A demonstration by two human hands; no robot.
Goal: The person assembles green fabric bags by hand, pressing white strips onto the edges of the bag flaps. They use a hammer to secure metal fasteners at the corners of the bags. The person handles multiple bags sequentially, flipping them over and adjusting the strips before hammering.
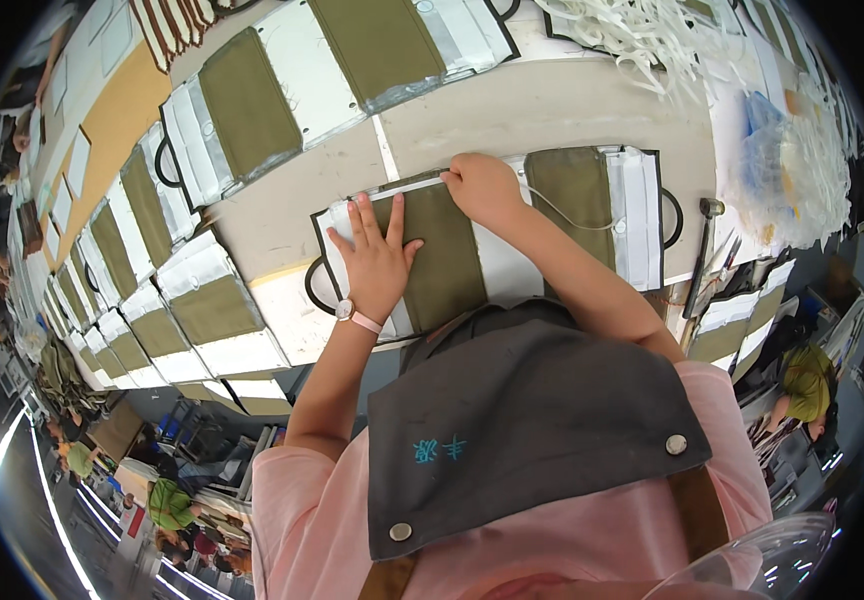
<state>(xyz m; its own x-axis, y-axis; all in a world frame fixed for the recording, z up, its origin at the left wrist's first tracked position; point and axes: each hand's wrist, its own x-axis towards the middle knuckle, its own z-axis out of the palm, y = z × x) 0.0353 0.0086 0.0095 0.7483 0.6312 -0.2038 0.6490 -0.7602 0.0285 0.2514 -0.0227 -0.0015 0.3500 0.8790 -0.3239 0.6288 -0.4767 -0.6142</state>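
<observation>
A flat fabric panel (449, 262), olive green in the middle with white ends and black edging, lies on the beige table (512, 115) right in front of me. My left hand (377, 255) presses flat on its left part, fingers spread, a pink-strapped watch on the wrist. My right hand (483, 187) is closed at the panel's top edge, pinching a thin white strip or cord (564, 215) that runs off to the right. A second, similar panel (602, 205) lies just right of my right hand.
Rows of similar olive and white panels (242, 115) cover the table to the left and far side. A heap of white strips (642, 35) lies at the back right, clear plastic bags (782, 170) at the right. A hammer-like tool (702, 250) rests near the right edge.
</observation>
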